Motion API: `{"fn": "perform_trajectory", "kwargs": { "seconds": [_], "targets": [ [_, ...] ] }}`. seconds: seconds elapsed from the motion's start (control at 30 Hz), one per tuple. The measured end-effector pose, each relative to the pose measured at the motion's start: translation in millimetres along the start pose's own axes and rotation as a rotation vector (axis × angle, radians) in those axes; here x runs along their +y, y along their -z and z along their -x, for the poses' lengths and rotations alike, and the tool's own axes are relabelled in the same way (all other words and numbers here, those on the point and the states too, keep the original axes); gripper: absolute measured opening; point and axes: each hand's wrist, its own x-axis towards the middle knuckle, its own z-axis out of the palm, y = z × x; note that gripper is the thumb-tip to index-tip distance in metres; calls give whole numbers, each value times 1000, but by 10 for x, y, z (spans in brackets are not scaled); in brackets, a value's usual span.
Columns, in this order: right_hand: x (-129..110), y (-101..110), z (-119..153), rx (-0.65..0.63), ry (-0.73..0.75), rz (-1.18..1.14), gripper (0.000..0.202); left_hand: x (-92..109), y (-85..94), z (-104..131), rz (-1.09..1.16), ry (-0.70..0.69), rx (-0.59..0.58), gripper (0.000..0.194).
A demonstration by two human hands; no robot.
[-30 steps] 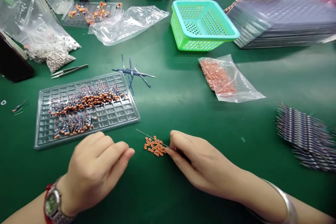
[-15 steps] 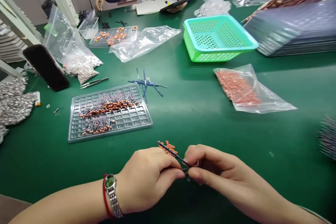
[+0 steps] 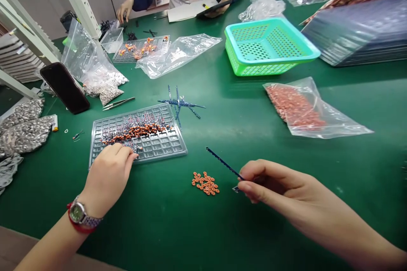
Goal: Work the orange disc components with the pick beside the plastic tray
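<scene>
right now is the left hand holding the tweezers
No, the tweezers lie on the table beyond the tray, while the left hand is at the tray's near side.

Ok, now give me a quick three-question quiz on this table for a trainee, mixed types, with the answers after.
1. True or false: the right hand holds a dark blue strip.
2. The left hand is at which item? A) green basket B) clear plastic tray C) black phone
3. Fill in: small orange rings lie on the green table ____ the two hands.
Key: 1 true; 2 B; 3 between.
</scene>
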Motion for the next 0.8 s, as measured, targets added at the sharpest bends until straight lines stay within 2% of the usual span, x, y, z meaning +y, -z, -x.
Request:
{"fn": "perform_trajectory", "kwargs": {
  "seconds": [0.2,0.37,0.43,0.57,0.7,0.8],
  "targets": [
    [66,-13,8,-3,180,300,35,-37,-57,-18,-40,-15,-8,19],
    [105,-17,7,0,398,609,18,74,-27,-67,54,-35,109,18],
    [98,-23,6,-26,402,629,16,161,-22,-98,123,-67,130,15],
    [71,-14,-15,-87,306,563,14,309,-54,-149,217,-129,184,11],
    [80,25,-37,-94,259,549,15,349,-137,-141,272,-165,256,6],
    [99,42,-33,-69,298,603,19,372,-206,-103,348,-208,238,4]
  ]
}}
